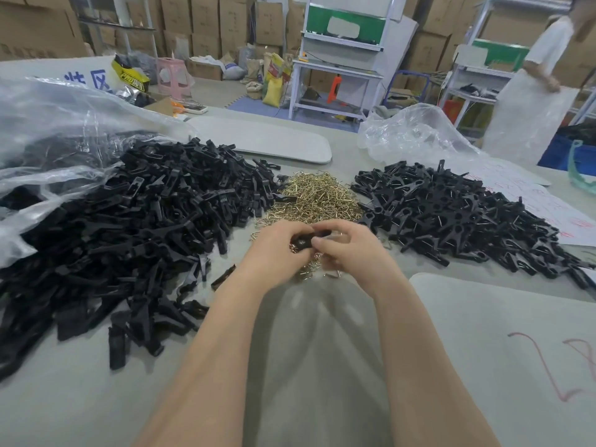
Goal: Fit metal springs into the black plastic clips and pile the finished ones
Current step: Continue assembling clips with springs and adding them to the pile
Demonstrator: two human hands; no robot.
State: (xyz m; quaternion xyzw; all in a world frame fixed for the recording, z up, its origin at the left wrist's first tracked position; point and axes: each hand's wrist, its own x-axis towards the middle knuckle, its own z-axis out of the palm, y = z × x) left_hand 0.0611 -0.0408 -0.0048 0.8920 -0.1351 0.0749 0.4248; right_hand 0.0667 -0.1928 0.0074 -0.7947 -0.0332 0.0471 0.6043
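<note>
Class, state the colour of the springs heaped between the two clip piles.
The springs are brassy gold; head view.

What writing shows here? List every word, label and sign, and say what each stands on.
"区": blue character on the white board at far left; the character beside it is cut off.
Yellow and black bag: dark lettering, too blurred to read.
White paper at right: red handwriting, too blurred to read.
Grey pad: red scrawl, no legible word.
</note>
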